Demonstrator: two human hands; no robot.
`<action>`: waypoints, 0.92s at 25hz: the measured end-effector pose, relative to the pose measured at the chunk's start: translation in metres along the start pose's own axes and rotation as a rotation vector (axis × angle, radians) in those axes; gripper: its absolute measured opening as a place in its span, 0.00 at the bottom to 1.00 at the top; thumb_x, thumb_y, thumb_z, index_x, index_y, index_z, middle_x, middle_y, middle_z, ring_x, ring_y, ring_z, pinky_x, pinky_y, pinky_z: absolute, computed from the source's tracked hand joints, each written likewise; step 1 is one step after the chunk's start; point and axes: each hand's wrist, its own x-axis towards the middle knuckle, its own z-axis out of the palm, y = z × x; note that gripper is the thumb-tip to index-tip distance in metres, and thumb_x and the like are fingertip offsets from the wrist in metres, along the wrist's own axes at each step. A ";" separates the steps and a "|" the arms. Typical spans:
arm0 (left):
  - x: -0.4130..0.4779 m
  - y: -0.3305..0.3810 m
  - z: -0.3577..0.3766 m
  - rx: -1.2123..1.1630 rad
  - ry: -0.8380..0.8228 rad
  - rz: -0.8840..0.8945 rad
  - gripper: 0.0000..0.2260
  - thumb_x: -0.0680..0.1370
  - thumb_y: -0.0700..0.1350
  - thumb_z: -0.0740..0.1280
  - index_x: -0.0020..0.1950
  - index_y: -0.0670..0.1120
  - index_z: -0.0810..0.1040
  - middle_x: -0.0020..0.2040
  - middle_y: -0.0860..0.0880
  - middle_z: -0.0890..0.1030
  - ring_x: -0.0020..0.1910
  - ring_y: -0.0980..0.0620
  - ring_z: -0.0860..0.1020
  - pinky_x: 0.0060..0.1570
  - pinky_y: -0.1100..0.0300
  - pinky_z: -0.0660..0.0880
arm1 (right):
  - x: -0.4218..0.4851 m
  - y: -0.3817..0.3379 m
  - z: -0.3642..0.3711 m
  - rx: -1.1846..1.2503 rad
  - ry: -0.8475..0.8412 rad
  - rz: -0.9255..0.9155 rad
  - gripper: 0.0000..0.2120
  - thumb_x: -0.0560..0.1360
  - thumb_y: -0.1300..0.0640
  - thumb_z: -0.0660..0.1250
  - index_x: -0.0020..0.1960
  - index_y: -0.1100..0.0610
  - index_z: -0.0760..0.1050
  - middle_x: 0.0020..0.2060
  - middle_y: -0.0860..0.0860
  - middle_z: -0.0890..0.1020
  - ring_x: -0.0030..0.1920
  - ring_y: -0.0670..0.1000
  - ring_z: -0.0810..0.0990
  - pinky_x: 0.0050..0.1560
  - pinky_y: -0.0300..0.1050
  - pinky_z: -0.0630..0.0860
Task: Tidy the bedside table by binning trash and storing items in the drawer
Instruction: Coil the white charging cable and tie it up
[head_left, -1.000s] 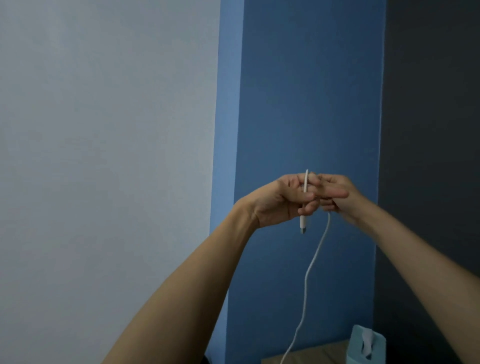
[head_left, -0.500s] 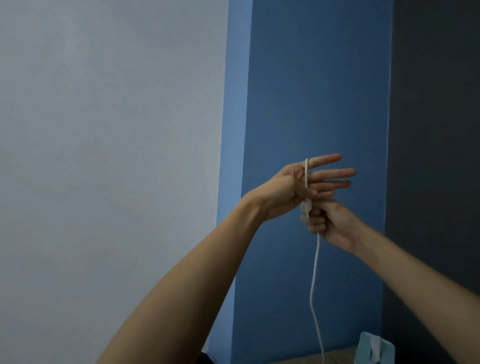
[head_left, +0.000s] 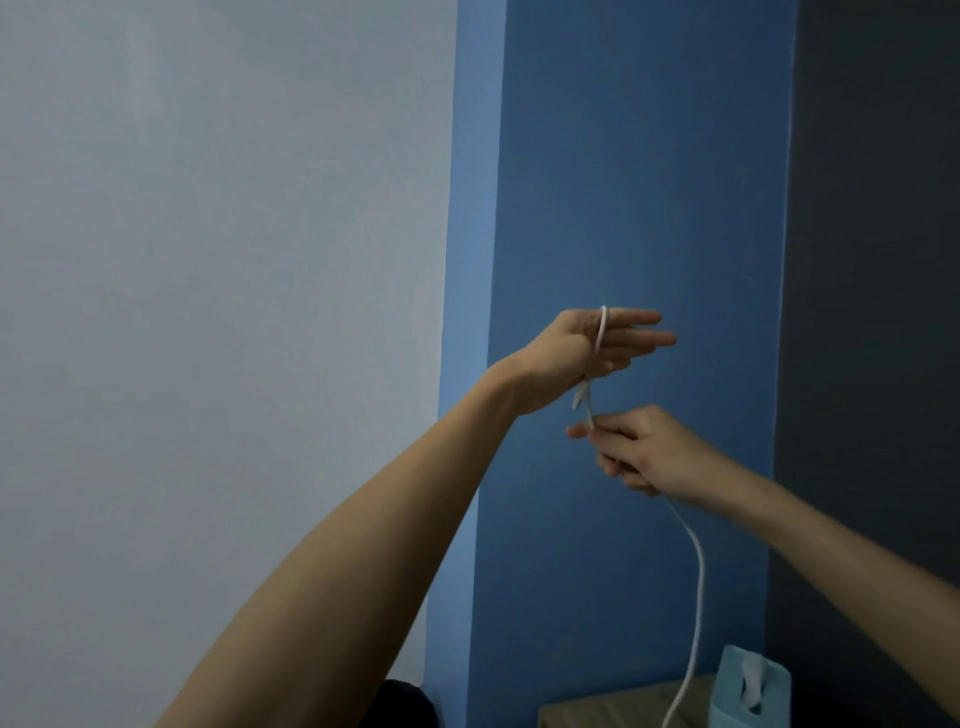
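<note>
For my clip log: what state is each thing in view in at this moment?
Left hand: raised, fingers straight, cable looped over it.
Right hand: below the left, pinches the cable.
Cable: white, one turn round the left hand, the rest hanging slack toward the table.
Tissue box: upright on the table, a tissue sticking out on top.
Table: only a corner shows.
</note>
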 end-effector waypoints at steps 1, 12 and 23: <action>-0.001 -0.001 0.001 0.035 0.003 -0.006 0.28 0.72 0.21 0.50 0.70 0.37 0.68 0.67 0.37 0.74 0.68 0.46 0.72 0.66 0.57 0.68 | -0.001 -0.003 -0.001 -0.092 0.001 -0.025 0.11 0.79 0.58 0.58 0.51 0.58 0.78 0.27 0.50 0.72 0.19 0.41 0.63 0.21 0.33 0.60; 0.015 -0.005 0.014 -0.465 -0.020 0.013 0.29 0.71 0.20 0.47 0.67 0.40 0.67 0.56 0.42 0.82 0.54 0.44 0.82 0.54 0.55 0.79 | -0.007 -0.016 -0.018 -0.514 0.067 -0.115 0.10 0.77 0.57 0.60 0.49 0.58 0.80 0.27 0.46 0.73 0.28 0.42 0.72 0.31 0.38 0.67; 0.019 -0.005 0.037 0.010 -0.107 0.017 0.20 0.75 0.23 0.55 0.58 0.41 0.75 0.41 0.50 0.84 0.39 0.57 0.82 0.40 0.67 0.77 | -0.043 -0.042 -0.060 -0.768 -0.033 -0.158 0.07 0.74 0.54 0.65 0.43 0.53 0.81 0.36 0.45 0.77 0.38 0.42 0.74 0.39 0.41 0.69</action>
